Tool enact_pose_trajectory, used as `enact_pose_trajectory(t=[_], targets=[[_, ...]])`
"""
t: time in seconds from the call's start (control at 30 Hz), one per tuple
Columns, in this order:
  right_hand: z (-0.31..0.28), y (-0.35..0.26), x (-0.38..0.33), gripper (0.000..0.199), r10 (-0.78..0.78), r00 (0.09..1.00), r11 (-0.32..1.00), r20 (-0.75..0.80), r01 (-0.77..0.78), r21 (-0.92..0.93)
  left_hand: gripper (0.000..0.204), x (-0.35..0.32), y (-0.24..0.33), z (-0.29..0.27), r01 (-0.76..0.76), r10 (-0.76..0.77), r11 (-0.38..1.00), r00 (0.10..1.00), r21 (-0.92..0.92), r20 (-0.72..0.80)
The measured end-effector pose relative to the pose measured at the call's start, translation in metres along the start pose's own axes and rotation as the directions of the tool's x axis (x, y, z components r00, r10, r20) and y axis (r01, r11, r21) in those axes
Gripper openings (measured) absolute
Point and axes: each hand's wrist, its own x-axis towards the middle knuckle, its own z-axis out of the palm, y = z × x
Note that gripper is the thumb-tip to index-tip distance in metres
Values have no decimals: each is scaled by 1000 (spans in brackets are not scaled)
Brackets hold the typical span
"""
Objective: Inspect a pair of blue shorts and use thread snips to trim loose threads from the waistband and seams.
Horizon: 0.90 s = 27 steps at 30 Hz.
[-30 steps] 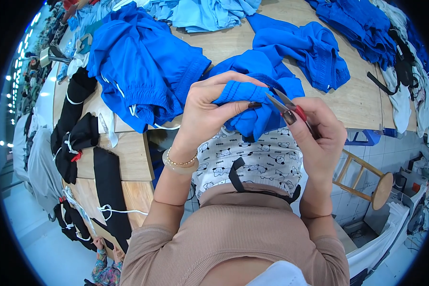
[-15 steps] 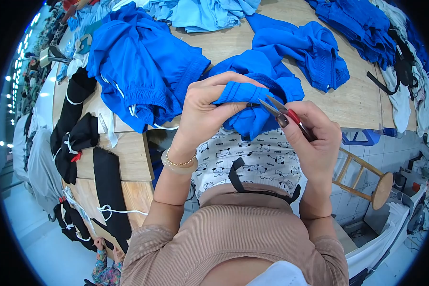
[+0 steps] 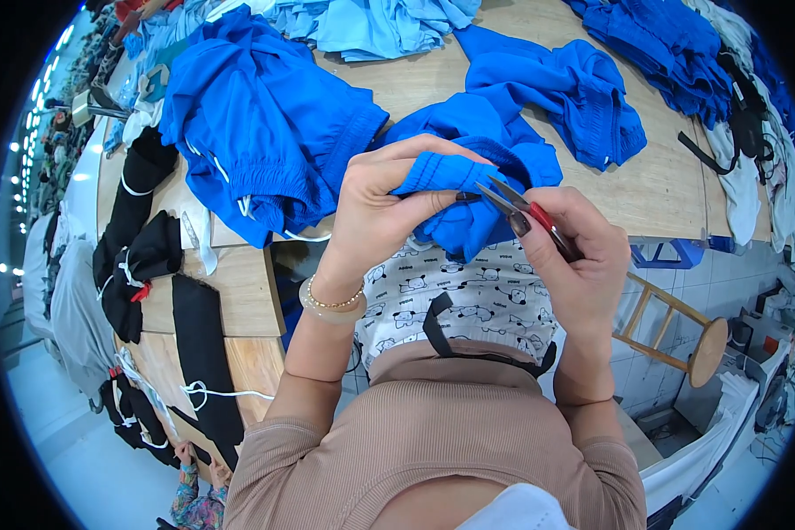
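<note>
My left hand (image 3: 378,190) pinches a folded, stitched edge of a blue garment (image 3: 446,170) between thumb and fingers. The rest of the garment hangs below the fingers and spreads over the table's front edge. In my right hand (image 3: 587,243) are small thread snips (image 3: 543,217) with a red handle. Their pointed blades stand slightly apart, tips at the right end of the stitched edge. Whether a thread lies between the blades is too fine to tell.
Blue shorts with white drawstrings (image 3: 265,132) lie left on the wooden table (image 3: 662,199). Another blue garment (image 3: 583,106) lies right, light blue cloth (image 3: 389,26) behind. Black cloth strips (image 3: 205,353) cover the left side. A wooden stool (image 3: 707,353) stands lower right; another person's hands (image 3: 185,452) show lower left.
The snips and my right hand have shifted slightly left, bringing the blade tips a little closer to the garment's edge. My left hand keeps its hold.
</note>
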Motion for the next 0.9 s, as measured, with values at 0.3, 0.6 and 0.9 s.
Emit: enact_pose_trajectory(t=[0.3, 0.6, 0.9], targets=[[10, 11, -3, 12, -125, 990, 982, -73, 134, 133, 16, 0, 6, 3, 90, -90, 984, 996, -153, 5], [12, 13, -5, 12, -148, 985, 970, -84, 162, 184, 17, 4, 5, 3, -46, 49, 990, 999, -132, 19], [9, 8, -4, 18, 39, 995, 925, -87, -3, 381, 17, 8, 7, 7, -53, 55, 997, 998, -51, 40]])
